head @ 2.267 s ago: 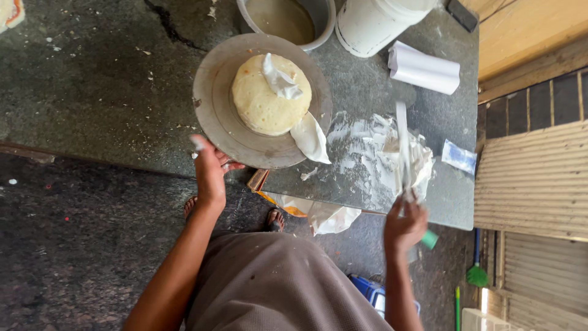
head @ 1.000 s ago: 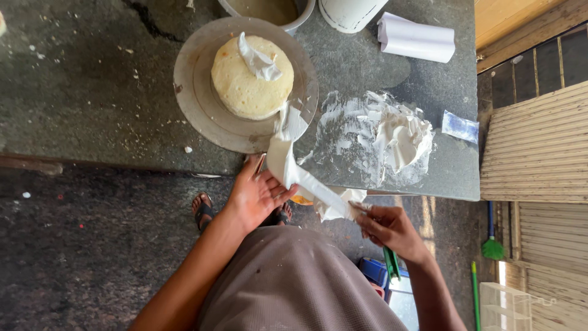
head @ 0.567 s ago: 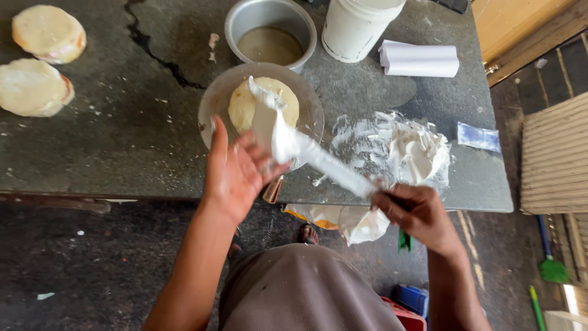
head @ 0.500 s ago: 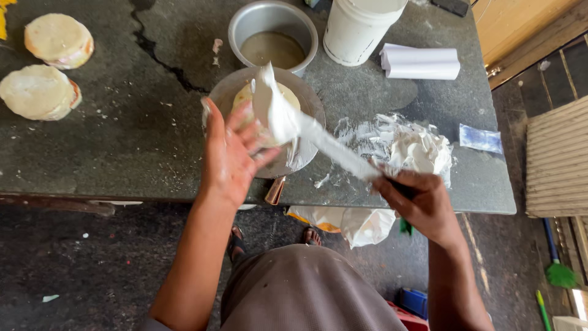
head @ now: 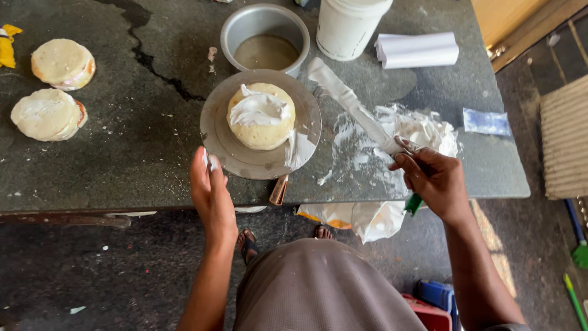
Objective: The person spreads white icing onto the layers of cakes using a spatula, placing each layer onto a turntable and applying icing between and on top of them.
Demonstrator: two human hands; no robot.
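Observation:
A small round cake (head: pixel 262 116) with a dollop of white cream on top sits on a grey turntable (head: pixel 225 147). My left hand (head: pixel 211 193) rests flat against the turntable's near left rim, fingers together, with cream on the fingertips. My right hand (head: pixel 432 179) grips the green handle of a long cream-coated palette knife (head: pixel 352 104), whose blade points up and left over the dark stone counter, to the right of the cake. A heap of white cream (head: pixel 422 132) lies on the counter beside that hand.
Two more round cakes (head: pixel 52 89) lie at the counter's left. Behind the turntable stand a metal bowl (head: pixel 264 37) with brownish liquid, a white tub (head: pixel 349 24) and a paper roll (head: pixel 416 49). A small plastic packet (head: pixel 487 121) lies at right. A bag hangs off the counter's front edge.
The knife has dropped its cream onto the cake top and swung out to the right. My left hand moved from above the cake down to the turntable's near rim.

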